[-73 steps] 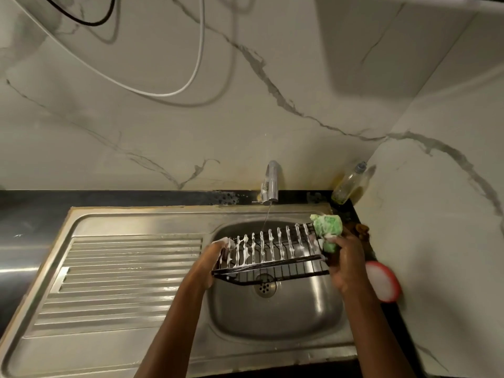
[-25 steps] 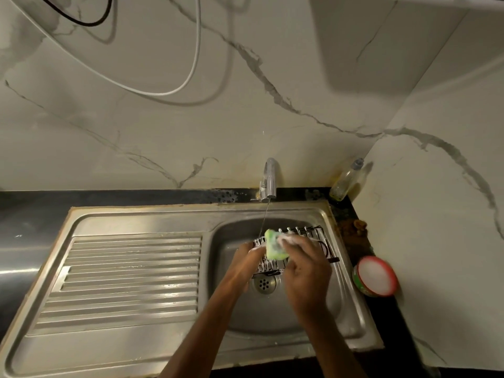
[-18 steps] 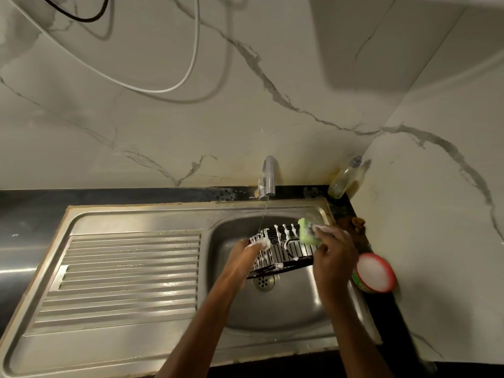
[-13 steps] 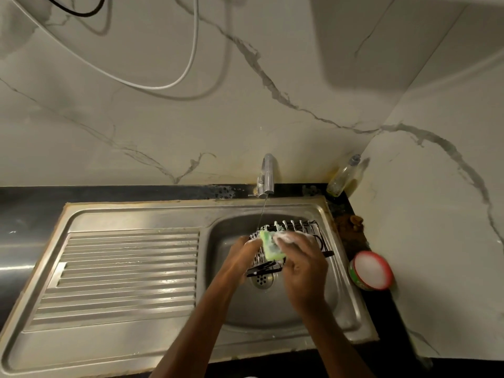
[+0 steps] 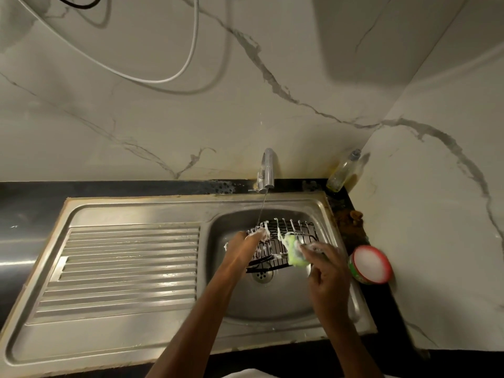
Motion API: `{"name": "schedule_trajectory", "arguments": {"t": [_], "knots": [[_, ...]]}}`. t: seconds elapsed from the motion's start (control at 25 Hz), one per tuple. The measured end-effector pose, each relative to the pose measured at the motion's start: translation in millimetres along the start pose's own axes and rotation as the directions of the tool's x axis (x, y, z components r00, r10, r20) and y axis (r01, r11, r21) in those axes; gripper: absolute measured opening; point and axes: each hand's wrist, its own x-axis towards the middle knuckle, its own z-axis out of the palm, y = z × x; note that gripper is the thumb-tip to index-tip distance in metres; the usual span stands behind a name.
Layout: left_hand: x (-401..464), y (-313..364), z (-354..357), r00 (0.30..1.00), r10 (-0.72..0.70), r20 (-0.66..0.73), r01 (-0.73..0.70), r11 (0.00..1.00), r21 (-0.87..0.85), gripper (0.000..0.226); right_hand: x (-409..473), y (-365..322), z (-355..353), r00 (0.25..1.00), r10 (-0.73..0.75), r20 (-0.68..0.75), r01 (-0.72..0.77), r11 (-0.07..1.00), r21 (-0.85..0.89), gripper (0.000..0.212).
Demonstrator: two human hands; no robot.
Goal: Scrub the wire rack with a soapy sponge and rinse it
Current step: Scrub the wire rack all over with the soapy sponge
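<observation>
Head view. Wire rack (image 5: 296, 236): black, tilted, held over the basin of the stainless steel sink (image 5: 321, 211), above the drain (image 5: 262, 274); white suds cling to its upright prongs and left edge. Left hand (image 5: 242, 251): fingers curled round the rack's left end, foam on the fingertips. Right hand (image 5: 326, 271): fingers and thumb pinch a green-yellow sponge (image 5: 295, 253), which presses against the rack's near right side; lather covers the fingertips. Tap (image 5: 267, 167): chrome, mounted behind the basin on the dark counter strip; a thin stream of water (image 5: 261, 210) falls from its spout to the rack's far left corner. Drainboard (image 5: 128, 268): ribbed, left of the basin, wet in patches. Bottle (image 5: 342, 171): clear, with yellowish liquid, standing in the corner where the two walls meet, right of the tap. Round tub (image 5: 371, 264): red rim, green side, white contents, open, tipped toward the camera on the dark counter just right of the sink, well apart from the rack. Brown residue (image 5: 350, 216): on the counter between bottle and tub. Marble-pattern wall (image 5: 136, 118): grey-veined, behind and to the right of the sink. White cable (image 5: 169, 79): looping across the upper wall; a black cable (image 5: 79, 4) at the top edge.
</observation>
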Motion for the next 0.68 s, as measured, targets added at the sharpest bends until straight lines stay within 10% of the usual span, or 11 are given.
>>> {"name": "schedule_trajectory", "arguments": {"t": [0.12,0.28,0.4,0.6,0.68], "knots": [[-2,-1,8,0.999,-0.021,0.037,0.023,0.999,-0.034,0.056,3,-22,9,0.990,0.135,-0.043,-0.134,0.990,0.040,0.051],[-11,4,10,0.996,-0.081,0.028,0.083,0.989,-0.123,0.053,0,-26,11,0.990,-0.144,0.011,0.144,0.990,-0.001,0.047],[-14,2,6,0.997,-0.074,0.037,0.080,0.978,-0.193,0.064,17,1,10,0.989,0.099,-0.110,-0.103,0.994,-0.031,0.046],[-11,6,4,0.998,-0.055,0.029,0.059,0.981,-0.185,0.040,-6,-36,21,0.980,-0.196,0.009,0.196,0.980,0.017,0.038],[-10,6,6,0.997,-0.076,0.034,0.082,0.973,-0.216,0.031,11,-6,12,0.996,-0.077,-0.036,0.076,0.997,-0.024,0.039]]}}
